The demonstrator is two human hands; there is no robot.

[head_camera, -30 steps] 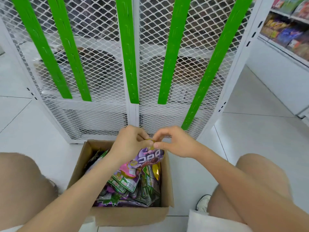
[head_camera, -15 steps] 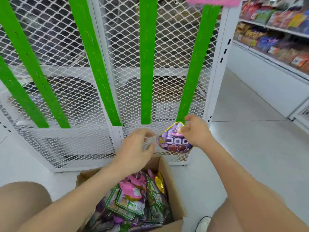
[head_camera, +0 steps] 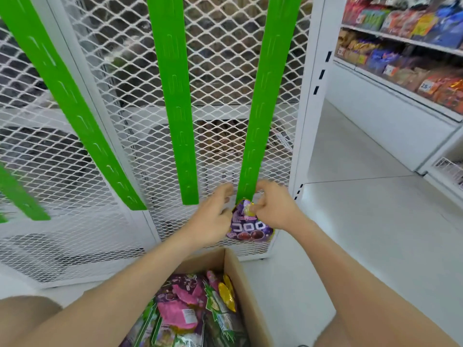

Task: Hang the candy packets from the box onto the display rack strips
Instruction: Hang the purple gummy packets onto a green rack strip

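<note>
Since half a second ago both hands have closed in on the lower end of the rightmost green strip (head_camera: 260, 121), and the purple candy packet (head_camera: 248, 227) now has its top right up against that end instead of hanging short of it. The right hand (head_camera: 274, 209) pinches the packet's top edge between thumb and fingers from the packet's 2 o'clock side. The left hand (head_camera: 213, 217) sits at the packet's 9 o'clock, its fingertips reaching to the strip's left edge and its thumb close to the packet; whether it is actually pinching either one cannot be told. The packet hangs face out below the strip, in front of the white wire mesh rack (head_camera: 225, 71).

The cardboard box (head_camera: 234, 269) stands open at 6 o'clock of the view, directly below the hands, with more candy packets (head_camera: 193, 311) in pink, green and purple heaped inside. Two further green strips, the middle strip (head_camera: 175, 108) and the left strip (head_camera: 67, 108), hang on the mesh towards 10 and 11 o'clock. Stocked store shelves (head_camera: 400, 41) fill the 2 o'clock corner.
</note>
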